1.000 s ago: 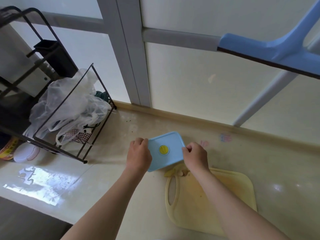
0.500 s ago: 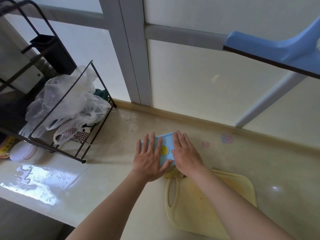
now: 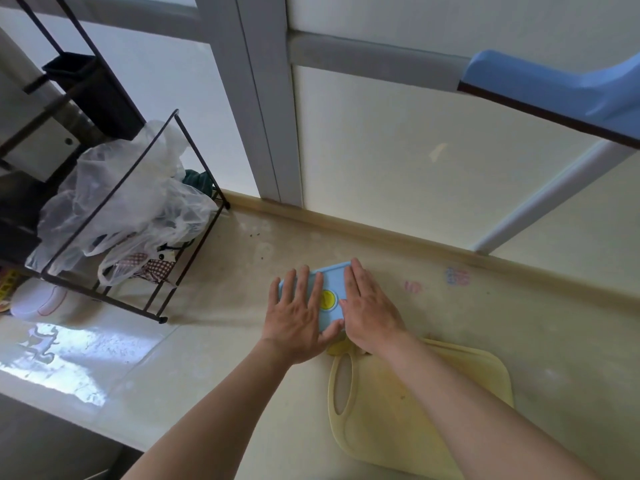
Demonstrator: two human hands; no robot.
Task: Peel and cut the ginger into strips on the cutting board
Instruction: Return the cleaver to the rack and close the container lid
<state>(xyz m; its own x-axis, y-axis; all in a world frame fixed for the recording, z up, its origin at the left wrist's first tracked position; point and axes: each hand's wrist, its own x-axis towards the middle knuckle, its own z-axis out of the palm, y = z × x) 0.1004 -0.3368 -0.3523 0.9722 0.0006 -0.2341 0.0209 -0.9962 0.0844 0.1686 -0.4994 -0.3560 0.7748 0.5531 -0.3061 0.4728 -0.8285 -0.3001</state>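
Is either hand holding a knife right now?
No, the left hand and the right hand both lie flat, fingers straight, on the blue lid.

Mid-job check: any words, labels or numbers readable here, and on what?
No text reads clearly.
On the blue lid, the yellow round sticker: too blurred.
On the counter, the pink mark and blue mark: too blurred.
At the left edge, the yellow packet: too small.

Home kitchen: countertop (image 3: 214, 344); cutting board (image 3: 408, 410); wire rack (image 3: 138, 188)
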